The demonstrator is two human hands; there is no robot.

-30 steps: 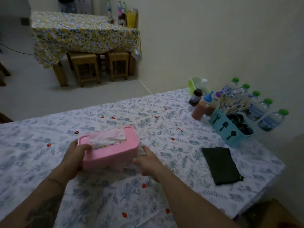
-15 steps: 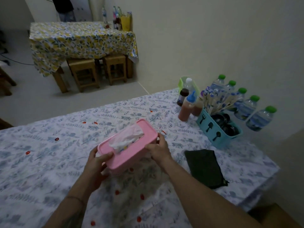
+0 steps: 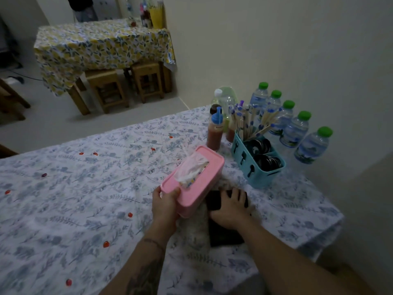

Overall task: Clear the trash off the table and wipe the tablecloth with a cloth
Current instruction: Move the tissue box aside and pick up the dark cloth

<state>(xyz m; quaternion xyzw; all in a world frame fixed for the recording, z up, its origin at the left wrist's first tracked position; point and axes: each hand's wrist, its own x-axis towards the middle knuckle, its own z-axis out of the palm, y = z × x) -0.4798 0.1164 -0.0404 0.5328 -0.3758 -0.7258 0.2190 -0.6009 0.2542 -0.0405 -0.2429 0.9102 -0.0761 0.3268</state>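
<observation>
A pink tissue box is held tilted above the tablecloth by the left hand, fingers clamped on its near end. The right hand is pressed, fingers spread, on a dark cloth near the table's right edge.

Dim, flat indoor light with a greenish cast. Soft focus and grain throughout. Wide-angle bending at the edges. Faint shadows lie beneath the hands.
</observation>
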